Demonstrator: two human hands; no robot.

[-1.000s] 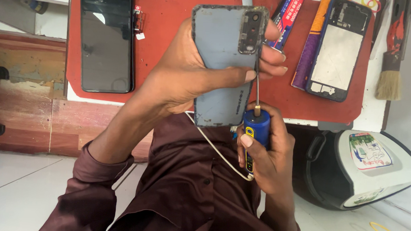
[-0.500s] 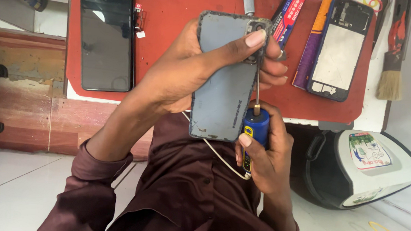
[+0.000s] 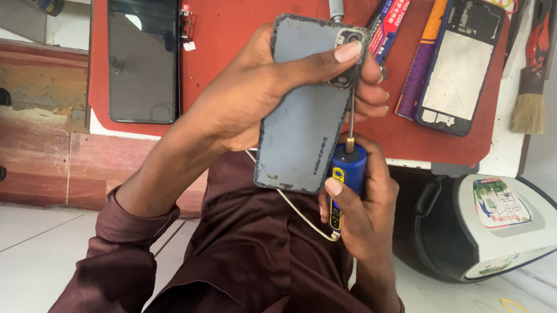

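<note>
My left hand [image 3: 250,91] grips a grey-blue phone back cover [image 3: 303,113], thumb laid across its camera cutout near the top. My right hand [image 3: 358,211] holds a blue electric screwdriver [image 3: 344,179] upright just right of the cover's lower edge. Its thin bit [image 3: 351,119] runs up along the cover's right side toward the camera corner. A white cable [image 3: 295,208] trails from the screwdriver's base across my maroon shirt.
A red work mat [image 3: 235,21] carries a black phone screen [image 3: 143,48] at left and a dark phone frame [image 3: 461,64] at right. A brush [image 3: 530,81] lies at the far right. A white and black device [image 3: 510,226] sits on the floor.
The back cover has shifted slightly up and right in my left hand, my thumb sliding toward the camera corner. The screwdriver stays alongside its right edge.
</note>
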